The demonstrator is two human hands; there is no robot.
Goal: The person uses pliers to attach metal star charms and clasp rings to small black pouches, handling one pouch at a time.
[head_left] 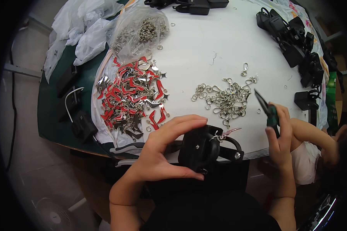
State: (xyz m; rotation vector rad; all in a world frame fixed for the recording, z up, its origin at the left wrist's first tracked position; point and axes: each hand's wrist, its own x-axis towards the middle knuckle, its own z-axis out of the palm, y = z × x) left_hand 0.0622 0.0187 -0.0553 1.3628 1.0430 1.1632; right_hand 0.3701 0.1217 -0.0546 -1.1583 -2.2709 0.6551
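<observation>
My left hand (158,154) is closed round a small black handbag (192,148) with rounded handles, held above the table's near edge. From a handle hangs a metal ring with a reddish charm (230,132); its exact shape is blurred. My right hand (280,134) grips green-handled pliers (272,111), their dark pointed jaws angled up and left, apart from the bag. Beyond the bag lies a pile of silver swivel clasps (229,99) with rings. To the left is a heap of red and silver high-heel shoe charms (129,92).
A clear plastic bag of metal rings (142,32) stands behind the charms. Several black mini bags (293,42) line the table's right side; more (198,7) lie at the far edge. Crumpled plastic (88,27) lies far left. Another person's arm (314,134) is close at right.
</observation>
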